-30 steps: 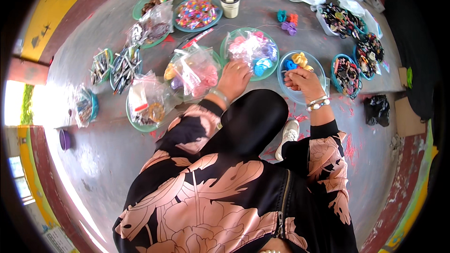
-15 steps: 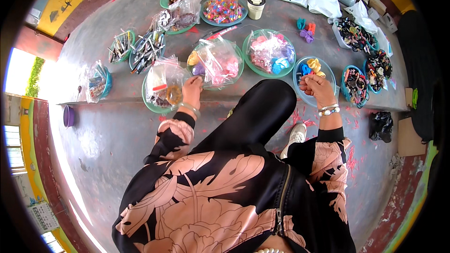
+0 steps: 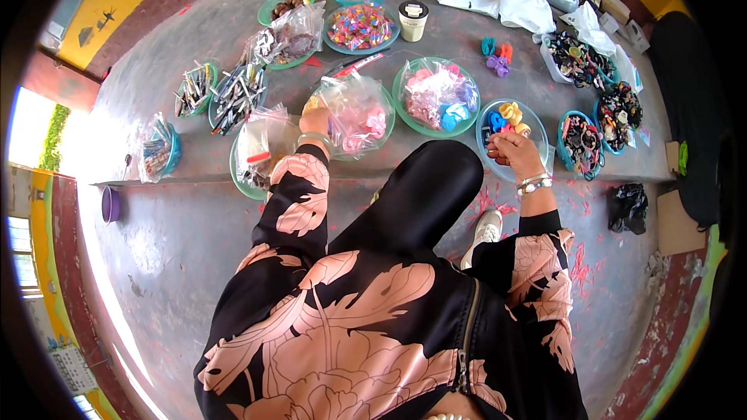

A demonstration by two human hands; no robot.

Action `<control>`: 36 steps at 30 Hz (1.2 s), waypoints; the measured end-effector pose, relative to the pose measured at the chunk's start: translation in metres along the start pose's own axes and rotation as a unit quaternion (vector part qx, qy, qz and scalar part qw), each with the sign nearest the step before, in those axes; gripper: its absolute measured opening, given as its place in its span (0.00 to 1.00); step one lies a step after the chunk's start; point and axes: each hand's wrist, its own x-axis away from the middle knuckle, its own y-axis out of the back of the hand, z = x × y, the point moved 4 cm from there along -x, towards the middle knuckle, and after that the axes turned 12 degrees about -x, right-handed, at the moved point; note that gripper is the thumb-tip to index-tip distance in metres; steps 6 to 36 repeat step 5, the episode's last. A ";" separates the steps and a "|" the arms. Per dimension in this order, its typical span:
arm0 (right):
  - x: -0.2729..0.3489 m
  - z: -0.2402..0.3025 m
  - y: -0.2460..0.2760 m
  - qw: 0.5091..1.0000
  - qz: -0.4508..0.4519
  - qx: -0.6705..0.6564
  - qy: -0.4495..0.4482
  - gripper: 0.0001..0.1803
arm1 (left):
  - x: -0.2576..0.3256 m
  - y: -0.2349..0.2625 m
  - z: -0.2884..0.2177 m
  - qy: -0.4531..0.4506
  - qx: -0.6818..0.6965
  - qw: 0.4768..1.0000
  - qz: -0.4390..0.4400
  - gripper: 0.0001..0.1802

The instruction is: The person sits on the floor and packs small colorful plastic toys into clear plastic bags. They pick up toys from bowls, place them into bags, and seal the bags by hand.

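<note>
A grey concrete ledge (image 3: 436, 47), scuffed and flecked with red paint, ran across the scene above a lower concrete floor, with a yellow-painted wall at the far edge. Round plastic bowls sat in rows on it. The left hand (image 3: 315, 122) lay on a crinkled clear plastic bag (image 3: 354, 109) of pink and yellow pieces in a green bowl; whether its fingers pinched the film could not be told. The right hand (image 3: 512, 148) was curled at the near rim of a blue bowl (image 3: 537, 120) of glossy blue, yellow and orange clips, its fingertips hidden, so its hold could not be told. A raised black-clad knee (image 3: 424, 187) covered the ledge between the hands
</note>
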 end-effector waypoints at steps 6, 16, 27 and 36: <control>-0.008 -0.003 0.002 1.000 -0.003 0.008 -0.003 0.13 | -0.022 0.057 -0.026 0.099 0.600 0.785 0.117 0.08; -0.008 -0.003 0.002 1.000 -0.003 0.008 -0.003 0.13 | -0.022 0.057 -0.026 0.099 0.600 0.785 0.117 0.08; -0.008 -0.003 0.002 1.000 -0.003 0.008 -0.003 0.13 | -0.022 0.057 -0.026 0.099 0.600 0.785 0.117 0.08; -0.008 -0.003 0.002 1.000 -0.003 0.008 -0.003 0.13 | -0.022 0.057 -0.026 0.099 0.600 0.785 0.117 0.08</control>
